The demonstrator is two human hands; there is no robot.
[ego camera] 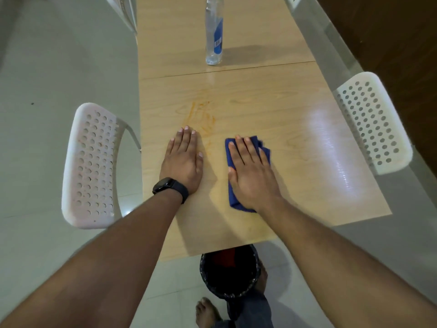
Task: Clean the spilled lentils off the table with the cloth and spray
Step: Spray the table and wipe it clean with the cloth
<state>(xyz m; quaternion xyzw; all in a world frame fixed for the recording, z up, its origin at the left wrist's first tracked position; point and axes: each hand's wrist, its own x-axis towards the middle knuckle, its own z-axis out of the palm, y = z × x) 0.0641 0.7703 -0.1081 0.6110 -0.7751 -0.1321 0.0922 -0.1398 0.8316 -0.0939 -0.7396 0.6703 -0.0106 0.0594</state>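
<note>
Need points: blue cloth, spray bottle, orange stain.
blue cloth [264, 147], head view, exposed far corner beyond the fingers
spray bottle [214, 41], head view, mid body at the label
orange stain [201, 114], head view, middle of the smear

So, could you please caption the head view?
Right hand presses blue cloth flat on wooden table beside orange lentil smear.

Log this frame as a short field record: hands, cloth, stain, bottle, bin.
left hand: flat on the table, empty, watch on wrist
right hand: pressed flat on the blue cloth
stain: orange smear beyond the left hand, not under the cloth
bottle: upright, far end, untouched
bin: on floor at the near table edge
</note>
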